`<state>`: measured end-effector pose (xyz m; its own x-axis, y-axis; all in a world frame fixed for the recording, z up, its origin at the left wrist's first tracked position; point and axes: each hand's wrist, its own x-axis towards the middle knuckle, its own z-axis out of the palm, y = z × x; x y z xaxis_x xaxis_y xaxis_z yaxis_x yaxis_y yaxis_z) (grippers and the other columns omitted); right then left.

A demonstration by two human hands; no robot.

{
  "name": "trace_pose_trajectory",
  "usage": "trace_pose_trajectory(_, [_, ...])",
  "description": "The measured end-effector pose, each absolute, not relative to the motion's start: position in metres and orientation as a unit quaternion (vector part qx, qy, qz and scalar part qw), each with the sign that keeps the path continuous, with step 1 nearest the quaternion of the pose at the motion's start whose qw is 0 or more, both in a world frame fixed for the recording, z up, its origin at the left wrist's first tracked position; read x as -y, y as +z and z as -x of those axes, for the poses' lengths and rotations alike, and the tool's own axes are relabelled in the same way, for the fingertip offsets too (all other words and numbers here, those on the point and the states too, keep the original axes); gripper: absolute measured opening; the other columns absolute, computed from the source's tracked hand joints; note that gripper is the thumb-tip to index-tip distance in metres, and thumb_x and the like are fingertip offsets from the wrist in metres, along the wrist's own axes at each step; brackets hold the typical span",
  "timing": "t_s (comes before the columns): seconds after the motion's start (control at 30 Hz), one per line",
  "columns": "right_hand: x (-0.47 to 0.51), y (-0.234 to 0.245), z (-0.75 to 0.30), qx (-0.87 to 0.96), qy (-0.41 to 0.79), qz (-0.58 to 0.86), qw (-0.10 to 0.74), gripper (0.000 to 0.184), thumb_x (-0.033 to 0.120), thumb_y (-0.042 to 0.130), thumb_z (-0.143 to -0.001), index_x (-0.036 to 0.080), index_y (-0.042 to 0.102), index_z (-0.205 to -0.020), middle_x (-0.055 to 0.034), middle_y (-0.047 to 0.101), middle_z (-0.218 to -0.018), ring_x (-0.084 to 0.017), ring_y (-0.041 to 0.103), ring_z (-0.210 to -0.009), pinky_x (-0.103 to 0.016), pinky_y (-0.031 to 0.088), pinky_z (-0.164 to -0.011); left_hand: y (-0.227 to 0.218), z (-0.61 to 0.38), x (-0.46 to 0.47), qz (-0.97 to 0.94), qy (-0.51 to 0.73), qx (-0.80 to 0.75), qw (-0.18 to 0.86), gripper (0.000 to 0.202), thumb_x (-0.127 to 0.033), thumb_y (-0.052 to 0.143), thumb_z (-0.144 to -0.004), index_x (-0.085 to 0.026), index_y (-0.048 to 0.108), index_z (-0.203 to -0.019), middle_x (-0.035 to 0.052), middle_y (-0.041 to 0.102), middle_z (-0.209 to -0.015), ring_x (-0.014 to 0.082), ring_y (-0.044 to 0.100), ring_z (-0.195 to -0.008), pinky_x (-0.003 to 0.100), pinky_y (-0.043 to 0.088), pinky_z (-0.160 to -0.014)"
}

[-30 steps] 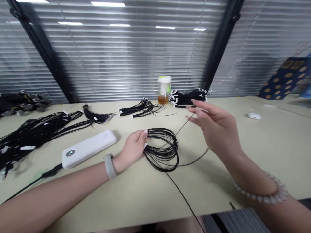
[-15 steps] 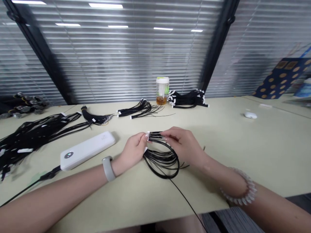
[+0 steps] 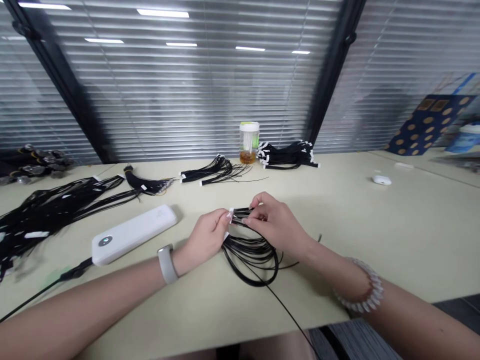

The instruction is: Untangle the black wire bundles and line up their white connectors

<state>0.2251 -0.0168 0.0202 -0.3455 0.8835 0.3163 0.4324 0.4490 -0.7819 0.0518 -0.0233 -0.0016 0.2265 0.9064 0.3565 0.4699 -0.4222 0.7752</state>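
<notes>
No legible text, the markings on the white power bank too faint.

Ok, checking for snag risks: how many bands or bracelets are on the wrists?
2: a grey wristband on the wrist of the left hand, a clear bracelet on that of the right hand. No others show.

The right hand, raised to the right of the cable coil 1.0 s earlier, is now lowered to it. Its fingers contact the upper strands, near the left hand. The coil's lower edge lies nearer the front of the worktop.
</notes>
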Motion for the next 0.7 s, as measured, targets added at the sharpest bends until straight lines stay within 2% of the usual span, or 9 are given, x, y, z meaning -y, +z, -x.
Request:
trace_pose_trajectory(0.27, [0.018,0.024,-0.227,0.772,0.312,0.427,0.354,0.018,0.021,0.055,-0.074,0.022,0.039,-0.084,0.0073,0.054,-0.054,-0.011,0.047,-0.053,-0.023,0.034,-0.053,-0.002,-0.052,0.023,-0.745,0.401,-0.460,0.268,0.033,-0.034,0.032,-0.088,-0.018,0.038,-0.059,-0.0034,0.041,-0.056,0.0114,0.039,-0.054,0.023,0.033,-0.053])
trace_pose_trajectory(0.47, [0.017,0.017,-0.223,0.748,0.330,0.419,0.395,0.014,0.020,0.054,-0.075,0.021,0.041,-0.082,0.0052,0.056,-0.060,-0.011,0.048,-0.056,-0.023,0.036,-0.055,-0.003,-0.052,0.023,-0.743,0.403,-0.462,0.269,0.033,-0.033,0.032,-0.088,-0.018,0.037,-0.059,-0.0034,0.040,-0.056,0.0115,0.039,-0.054,0.023,0.033,-0.054])
trace_pose_trajectory(0.7, [0.020,0.014,-0.218,0.746,0.327,0.429,0.390,0.013,0.019,0.055,-0.074,0.020,0.043,-0.075,0.0054,0.056,-0.058,-0.010,0.049,-0.054,-0.022,0.036,-0.053,-0.003,-0.052,0.022,-0.747,0.395,-0.468,0.259,0.032,-0.031,0.034,-0.087,-0.018,0.036,-0.058,-0.0038,0.038,-0.054,0.0109,0.037,-0.052,0.023,0.031,-0.052])
